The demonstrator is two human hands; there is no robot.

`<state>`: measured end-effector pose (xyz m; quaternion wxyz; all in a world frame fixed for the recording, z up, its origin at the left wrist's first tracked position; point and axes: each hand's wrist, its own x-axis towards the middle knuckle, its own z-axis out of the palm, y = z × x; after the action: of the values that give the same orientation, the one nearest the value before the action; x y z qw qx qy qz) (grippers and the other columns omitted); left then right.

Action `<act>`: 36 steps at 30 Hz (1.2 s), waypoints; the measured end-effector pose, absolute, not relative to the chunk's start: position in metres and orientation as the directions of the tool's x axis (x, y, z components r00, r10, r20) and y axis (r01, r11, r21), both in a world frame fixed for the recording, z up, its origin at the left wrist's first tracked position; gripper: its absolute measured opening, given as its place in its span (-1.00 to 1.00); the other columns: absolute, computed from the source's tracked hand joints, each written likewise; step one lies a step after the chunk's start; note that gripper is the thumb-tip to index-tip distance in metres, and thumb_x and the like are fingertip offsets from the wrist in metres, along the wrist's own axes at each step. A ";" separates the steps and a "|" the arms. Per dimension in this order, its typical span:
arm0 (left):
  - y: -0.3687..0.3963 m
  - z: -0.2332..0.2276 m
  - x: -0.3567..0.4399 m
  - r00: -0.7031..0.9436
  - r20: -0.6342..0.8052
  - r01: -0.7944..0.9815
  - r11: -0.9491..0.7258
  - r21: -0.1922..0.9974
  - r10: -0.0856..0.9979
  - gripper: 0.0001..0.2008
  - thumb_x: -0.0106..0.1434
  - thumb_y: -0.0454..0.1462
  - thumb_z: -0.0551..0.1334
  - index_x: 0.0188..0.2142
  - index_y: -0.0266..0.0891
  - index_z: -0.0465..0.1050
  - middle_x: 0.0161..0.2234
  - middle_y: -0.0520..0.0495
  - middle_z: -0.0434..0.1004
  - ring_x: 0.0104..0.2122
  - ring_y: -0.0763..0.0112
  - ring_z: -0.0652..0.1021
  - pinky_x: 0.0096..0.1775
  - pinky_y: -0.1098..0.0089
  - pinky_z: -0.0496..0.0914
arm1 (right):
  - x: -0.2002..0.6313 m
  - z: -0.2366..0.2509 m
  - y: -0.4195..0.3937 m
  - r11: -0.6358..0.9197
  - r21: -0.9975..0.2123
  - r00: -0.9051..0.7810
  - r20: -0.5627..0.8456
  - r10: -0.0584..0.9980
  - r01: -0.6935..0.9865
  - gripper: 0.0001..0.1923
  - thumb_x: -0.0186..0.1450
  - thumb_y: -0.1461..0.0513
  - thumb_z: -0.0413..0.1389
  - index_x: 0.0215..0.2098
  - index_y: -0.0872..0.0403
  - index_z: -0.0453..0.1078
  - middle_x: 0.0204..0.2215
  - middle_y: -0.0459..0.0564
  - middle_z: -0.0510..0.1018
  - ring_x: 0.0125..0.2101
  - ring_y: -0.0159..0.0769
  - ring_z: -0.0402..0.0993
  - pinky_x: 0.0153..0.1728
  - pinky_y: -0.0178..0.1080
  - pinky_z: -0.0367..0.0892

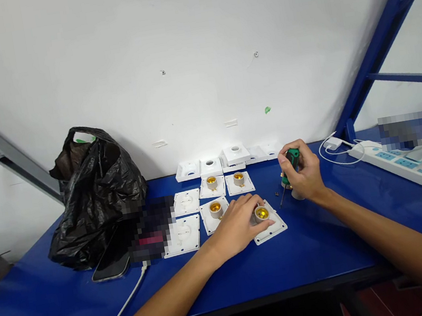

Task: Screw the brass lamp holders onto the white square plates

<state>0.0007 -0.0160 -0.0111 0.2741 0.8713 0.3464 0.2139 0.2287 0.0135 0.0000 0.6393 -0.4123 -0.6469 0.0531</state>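
Note:
My left hand rests on a white square lamp-holder plate on the blue table, its fingers curled around the brass-lined socket on it. My right hand grips a green-handled screwdriver just right of that plate, its shaft pointing down at the table. Several more white plates lie behind and to the left, some with brass sockets, some bare.
A black plastic bag slumps at the left, with a phone and its white cable in front. A white power strip with a charger and cables lies at the right. White wall close behind; blue rack posts at right.

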 end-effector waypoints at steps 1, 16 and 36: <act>-0.017 -0.011 0.001 0.667 0.192 0.487 -0.617 0.618 0.720 -0.77 0.42 -0.11 0.37 -0.09 -0.13 0.41 -0.05 -0.08 0.54 -0.05 0.13 0.52 0.02 0.17 0.37 | 0.229 0.000 0.014 0.653 -0.597 0.157 0.782 0.603 0.466 -0.90 0.43 0.16 0.19 -0.24 -0.04 0.37 -0.60 -0.25 0.37 -0.66 -0.39 0.30 -0.60 -0.28 0.28; -0.011 -0.017 -0.002 0.752 0.159 0.455 -0.678 0.577 0.640 -0.57 0.29 -0.20 0.48 0.07 -0.11 0.39 0.01 -0.07 0.50 0.03 0.12 0.47 0.05 0.20 0.34 | 0.221 -0.005 0.005 0.695 -0.569 0.122 0.805 0.581 0.440 -0.89 0.46 0.13 0.17 -0.16 -0.03 0.37 -0.58 -0.26 0.38 -0.66 -0.42 0.29 -0.60 -0.30 0.26; -0.022 -0.010 0.000 0.718 0.165 0.545 -0.693 0.471 0.677 -0.48 0.14 -0.08 0.59 -0.07 -0.16 0.39 -0.19 -0.02 0.55 -0.14 0.12 0.52 -0.03 0.24 0.24 | 0.213 -0.002 -0.001 0.746 -0.363 -0.195 0.817 0.543 0.559 -0.90 0.48 0.18 0.14 -0.05 -0.06 0.35 -0.53 -0.25 0.46 -0.65 -0.42 0.42 -0.59 -0.36 0.34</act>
<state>0.0005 -0.0217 -0.0101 0.1986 0.9052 0.3374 0.1651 0.2129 -0.0007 -0.0017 0.5249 -0.3563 -0.7730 -0.0074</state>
